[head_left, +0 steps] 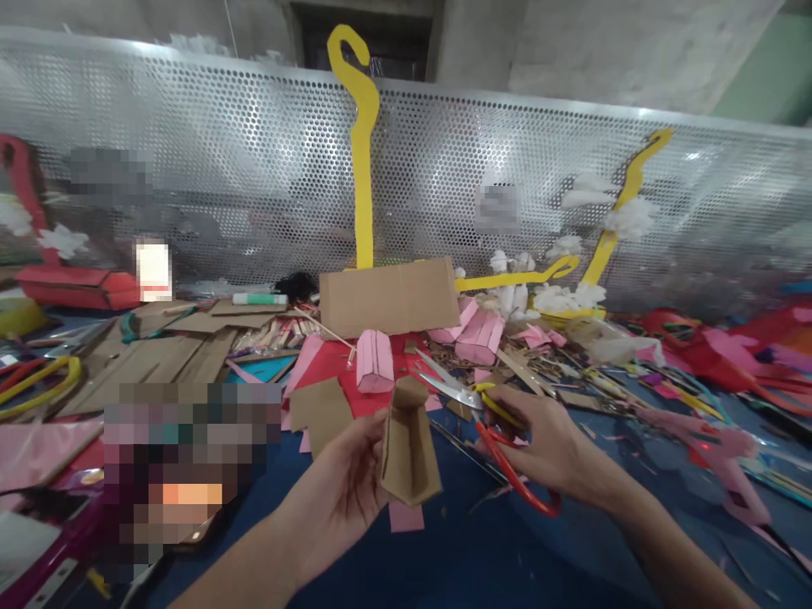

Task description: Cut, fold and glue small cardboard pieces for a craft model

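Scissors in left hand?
No, the right hand holds the scissors, while the left hand holds a folded cardboard piece.

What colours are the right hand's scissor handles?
One red handle, one yellow handle, clearest in the head view.

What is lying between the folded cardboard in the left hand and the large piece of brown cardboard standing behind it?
In the head view, a small pink box lies there, with red material beside it.

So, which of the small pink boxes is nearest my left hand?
The pink box just beyond the open cardboard box your left hand holds; the other pink ones lie farther right.
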`<state>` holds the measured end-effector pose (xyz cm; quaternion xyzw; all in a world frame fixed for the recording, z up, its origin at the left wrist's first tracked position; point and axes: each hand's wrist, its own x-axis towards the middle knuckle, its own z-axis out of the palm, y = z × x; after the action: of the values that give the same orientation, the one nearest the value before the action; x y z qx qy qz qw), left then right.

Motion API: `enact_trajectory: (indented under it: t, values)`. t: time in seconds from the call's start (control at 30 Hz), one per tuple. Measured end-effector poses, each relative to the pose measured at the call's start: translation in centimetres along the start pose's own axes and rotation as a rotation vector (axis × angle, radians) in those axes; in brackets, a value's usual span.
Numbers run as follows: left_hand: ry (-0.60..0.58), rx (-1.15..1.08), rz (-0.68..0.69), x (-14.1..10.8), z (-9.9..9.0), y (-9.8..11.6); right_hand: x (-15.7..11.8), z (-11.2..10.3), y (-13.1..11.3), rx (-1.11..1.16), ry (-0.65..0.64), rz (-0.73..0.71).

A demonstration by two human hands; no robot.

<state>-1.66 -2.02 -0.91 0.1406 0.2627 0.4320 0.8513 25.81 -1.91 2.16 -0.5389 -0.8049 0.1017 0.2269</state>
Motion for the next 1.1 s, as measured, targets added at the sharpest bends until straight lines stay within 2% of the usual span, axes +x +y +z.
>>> enact_trajectory:
  t: [0.07, 0.17, 0.37, 0.5, 0.57, 0.73, 0.93, 1.1]
  values:
    - [0.076, -0.04, 0.002, -0.2, 0.2, 0.2, -0.1, 0.3, -0.3, -0.034, 0.022, -0.01]
    - [0.118, -0.002, 0.028, -0.5, 0.5, 0.5, -0.3, 0.7, -0.5, -0.048, 0.055, -0.022]
    - [0.079, 0.061, 0.003, -0.6, 0.4, 0.2, -0.6, 1.4, -0.1, -0.085, 0.1, -0.059]
    - [0.135, 0.112, -0.025, -0.8, 0.4, 0.3, -0.7, 1.6, -0.1, -0.083, 0.096, -0.055]
    - [0.115, 0.127, -0.042, -0.9, 0.4, 0.4, -0.7, 1.6, -0.2, -0.076, 0.104, -0.048]
    - [-0.026, 0.157, -0.115, -1.3, 0.9, 0.5, -0.8, 1.7, -0.1, -0.064, 0.125, -0.051]
    - [-0.024, 0.205, -0.075, -1.7, 1.3, 0.6, -0.8, 1.6, -0.2, -0.066, 0.117, -0.054]
    - [-0.029, 0.217, -0.158, -1.3, 1.2, 0.6, -0.8, 1.6, -0.4, -0.071, 0.118, -0.049]
